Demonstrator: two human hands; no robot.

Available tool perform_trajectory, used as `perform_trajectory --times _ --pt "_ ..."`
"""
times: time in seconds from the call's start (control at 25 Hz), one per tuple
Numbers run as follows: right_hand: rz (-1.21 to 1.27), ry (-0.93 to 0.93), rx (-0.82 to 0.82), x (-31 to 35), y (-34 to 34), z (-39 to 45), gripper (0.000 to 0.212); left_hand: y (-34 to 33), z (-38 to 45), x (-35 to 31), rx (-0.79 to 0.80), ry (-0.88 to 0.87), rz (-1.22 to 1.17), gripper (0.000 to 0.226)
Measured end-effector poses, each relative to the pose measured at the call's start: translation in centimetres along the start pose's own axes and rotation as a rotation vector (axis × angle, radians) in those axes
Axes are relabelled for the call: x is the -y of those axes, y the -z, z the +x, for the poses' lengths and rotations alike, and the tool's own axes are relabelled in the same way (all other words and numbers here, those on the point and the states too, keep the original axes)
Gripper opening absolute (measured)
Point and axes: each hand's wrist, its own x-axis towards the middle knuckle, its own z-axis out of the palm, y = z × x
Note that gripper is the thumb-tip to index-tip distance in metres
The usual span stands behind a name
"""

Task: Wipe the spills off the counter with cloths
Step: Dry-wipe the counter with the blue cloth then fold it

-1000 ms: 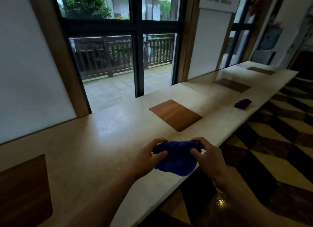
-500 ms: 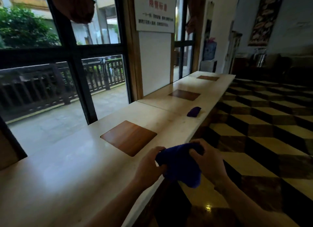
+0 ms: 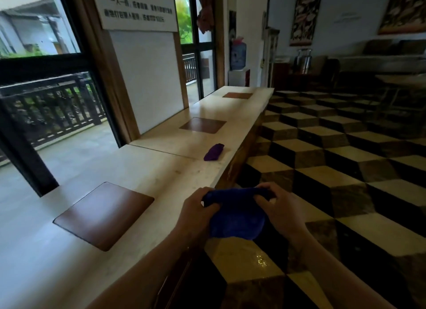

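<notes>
Cloth [image 3: 235,219], blue, soft and probably light, hangs bunched between 2 hands, left hand [image 3: 196,213] and right hand [image 3: 280,213] each pinching its top edge, just off the tabletop [image 3: 161,166] edge

Cloth [image 3: 235,216]: leaving the counter [image 3: 161,170], now hanging off its edge over the floor.
Hands: left [image 3: 196,214] and right [image 3: 280,213] lifting it, stretching its top edge between them.

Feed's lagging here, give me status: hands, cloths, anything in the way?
Left hand and right hand both gripping blue cloth, held off the counter edge. Purple cloth lying farther along. Nothing between them.
</notes>
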Motion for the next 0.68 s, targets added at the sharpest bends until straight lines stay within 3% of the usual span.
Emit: perform_trajectory --times 0.4,0.68 --pt "-0.002 -0.074 -0.020 -5.2 -0.3 16.2 0.019 -3.7 17.3 4.4 0.068 -0.050 -0.088 0.031" --pt "-0.052 -0.097 -0.034 -7.6 -1.1 28.2 0.024 -5.4 29.3 7.5 0.110 -0.034 -0.189 0.023"
